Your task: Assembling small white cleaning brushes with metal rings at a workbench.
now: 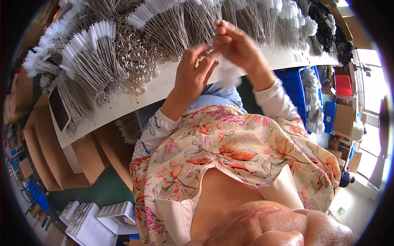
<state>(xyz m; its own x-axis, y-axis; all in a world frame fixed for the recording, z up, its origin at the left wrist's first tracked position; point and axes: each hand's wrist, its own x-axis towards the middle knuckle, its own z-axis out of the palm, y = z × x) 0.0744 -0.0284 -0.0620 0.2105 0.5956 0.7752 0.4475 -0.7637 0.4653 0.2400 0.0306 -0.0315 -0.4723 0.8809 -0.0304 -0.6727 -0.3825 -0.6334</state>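
**A:** Head view, top centre of the frame: what are the hands busy with?

**B:** The left hand (193, 74) and the right hand (236, 47) meet above the far edge of the desk (164, 88). Both are pinched narrow around something thin, which looks like a wire brush (230, 76) with a white bristle end blurred just below the right hand. Whether a ring is between the fingertips as well, I cannot tell; that spot is too small and smeared.

**A:** So which step would you say this is?

**B:** My judgement: the fingers are working the looped wire end of one brush, perhaps joining it to a ring, since a heap of metal rings (135, 57) lies on the desk just left of the hands.

**A:** And the rest of the stock?

**B:** Bundles of white-tipped brushes (88, 53) fan across the upper left, more run along the top edge, and black-bristled brushes (328, 24) sit in the upper right. A dark phone (58, 107) lies at the left end of the desk. Cardboard boxes (45, 156) stand below it at lower left, and a blue bin (297, 88) sits right of the forearm.

**A:** What does the next move call for?

**B:** Probably fine fingertip control: keep the wire loop steady with one hand while the other finishes at it, then reach left to the rings or up to the bundles for the next piece.
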